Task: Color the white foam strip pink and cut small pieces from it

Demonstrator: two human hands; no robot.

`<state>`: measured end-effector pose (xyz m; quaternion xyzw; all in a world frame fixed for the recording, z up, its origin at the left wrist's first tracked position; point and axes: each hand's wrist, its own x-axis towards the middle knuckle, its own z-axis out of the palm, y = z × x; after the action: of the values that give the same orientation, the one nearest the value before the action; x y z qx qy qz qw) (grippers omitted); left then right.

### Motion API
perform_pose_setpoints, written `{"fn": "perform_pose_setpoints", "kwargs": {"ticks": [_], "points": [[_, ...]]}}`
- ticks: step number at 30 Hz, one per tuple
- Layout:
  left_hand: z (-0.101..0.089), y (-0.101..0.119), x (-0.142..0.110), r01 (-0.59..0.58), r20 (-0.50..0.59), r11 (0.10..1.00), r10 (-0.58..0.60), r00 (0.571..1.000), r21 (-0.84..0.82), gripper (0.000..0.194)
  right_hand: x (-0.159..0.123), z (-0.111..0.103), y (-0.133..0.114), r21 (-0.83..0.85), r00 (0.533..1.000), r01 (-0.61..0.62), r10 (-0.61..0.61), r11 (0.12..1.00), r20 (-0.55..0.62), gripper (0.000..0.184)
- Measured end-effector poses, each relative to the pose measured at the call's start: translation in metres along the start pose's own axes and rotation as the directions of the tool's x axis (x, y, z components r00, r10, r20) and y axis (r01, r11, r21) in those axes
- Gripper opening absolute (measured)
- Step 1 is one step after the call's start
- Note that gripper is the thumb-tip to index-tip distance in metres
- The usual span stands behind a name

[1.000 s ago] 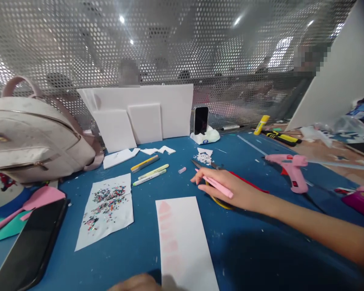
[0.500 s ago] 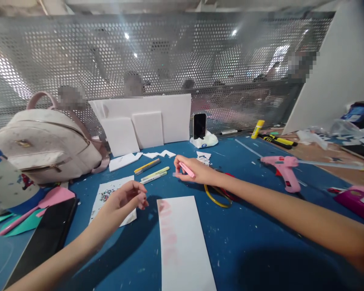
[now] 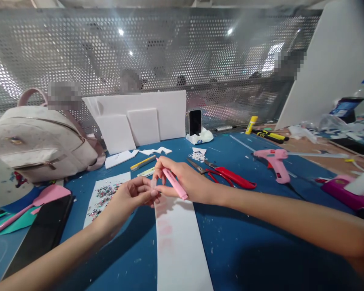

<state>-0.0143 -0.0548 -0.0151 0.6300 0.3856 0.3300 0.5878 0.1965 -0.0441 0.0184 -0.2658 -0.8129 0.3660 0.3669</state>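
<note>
The left hand (image 3: pixel 130 197) is now narrowly pinching the lifted cap (image 3: pixel 153 183); the right hand (image 3: pixel 185 180) is holding the marker (image 3: pixel 175 185), seemingly pausing colouring.

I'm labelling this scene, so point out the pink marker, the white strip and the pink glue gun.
Pink marker (image 3: pixel 175 184), head view: middle of its barrel.
White strip (image 3: pixel 184 247), head view: bare part of its surface.
Pink glue gun (image 3: pixel 278 162), head view: top of its handle.

hands (image 3: pixel 194 182): 2 | pink marker (image 3: pixel 175 184): 1 | backpack (image 3: pixel 48 137): 1 | glue gun (image 3: pixel 279 163): 1
</note>
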Motion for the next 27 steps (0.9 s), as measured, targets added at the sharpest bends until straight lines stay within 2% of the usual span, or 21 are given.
{"fn": "perform_pose_setpoints", "kwargs": {"ticks": [3,7,15,21,24,27], "points": [[0.000,-0.001,-0.001,-0.018,-0.018,1.000,0.018,1.000,0.005,0.022,-0.003,-0.003,0.001,0.102,0.999,-0.008,0.013,0.995,-0.047,0.018],[0.003,0.002,-0.004,-0.032,-0.019,0.999,0.032,0.999,0.032,0.022,-0.004,-0.003,0.005,0.304,0.998,-0.049,0.059,0.951,-0.024,0.038],[0.003,-0.003,-0.006,-0.037,-0.094,0.998,0.032,0.995,-0.059,0.025,-0.012,-0.005,0.016,0.624,0.989,-0.147,0.125,0.767,0.078,0.049],[0.009,-0.001,-0.006,-0.028,-0.058,0.992,0.021,0.998,-0.122,0.028,-0.013,-0.002,0.021,0.690,0.978,-0.211,0.150,0.692,0.148,0.046],[0.014,0.003,-0.006,-0.041,-0.036,0.996,0.038,0.999,-0.083,0.028,-0.010,0.003,0.019,0.670,0.975,-0.222,0.150,0.708,0.164,0.047],[0.014,0.006,-0.006,-0.062,-0.005,0.998,0.062,0.998,0.031,0.026,-0.005,0.008,0.015,0.624,0.974,-0.224,0.149,0.749,0.171,0.044]]}}
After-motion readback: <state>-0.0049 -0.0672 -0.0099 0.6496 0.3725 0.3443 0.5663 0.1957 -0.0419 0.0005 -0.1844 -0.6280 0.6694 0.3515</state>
